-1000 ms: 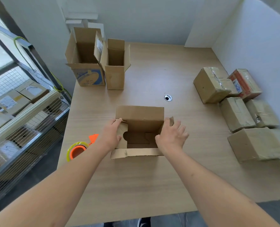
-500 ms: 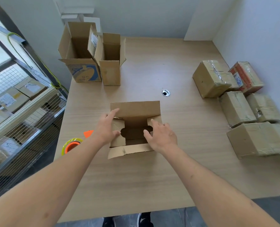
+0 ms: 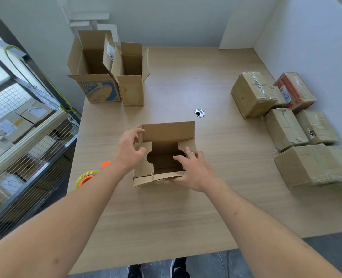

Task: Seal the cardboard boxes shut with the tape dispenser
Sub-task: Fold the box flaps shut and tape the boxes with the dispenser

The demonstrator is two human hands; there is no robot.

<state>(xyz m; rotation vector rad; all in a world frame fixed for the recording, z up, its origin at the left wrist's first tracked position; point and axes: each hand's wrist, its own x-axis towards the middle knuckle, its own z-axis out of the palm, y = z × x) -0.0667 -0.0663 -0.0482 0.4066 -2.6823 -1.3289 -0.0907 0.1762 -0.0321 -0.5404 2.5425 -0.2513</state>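
Observation:
A small open cardboard box (image 3: 167,131) stands in the middle of the wooden table (image 3: 186,207). Its far flap is upright, both side flaps are folded inward, and its near flap (image 3: 156,178) hangs outward. My left hand (image 3: 129,150) rests its thumb on the left side flap, with curved fingers touching the far flap's left edge. My right hand (image 3: 193,170) lies on the right side flap with fingers extended, its thumb at the near flap. The orange tape dispenser (image 3: 86,177) with a yellowish roll lies near the table's left edge, partly hidden by my left forearm.
Two taller open boxes (image 3: 94,77) (image 3: 131,85) stand at the back left. Several taped boxes (image 3: 252,95) are grouped along the right wall. A cable hole (image 3: 199,112) sits behind the box. A wire shelf (image 3: 26,141) with parcels borders the table's left side.
My right hand has pushed the right side flap inward and slid toward the near flap. My left fingers have lifted off the left flap toward the far flap's edge.

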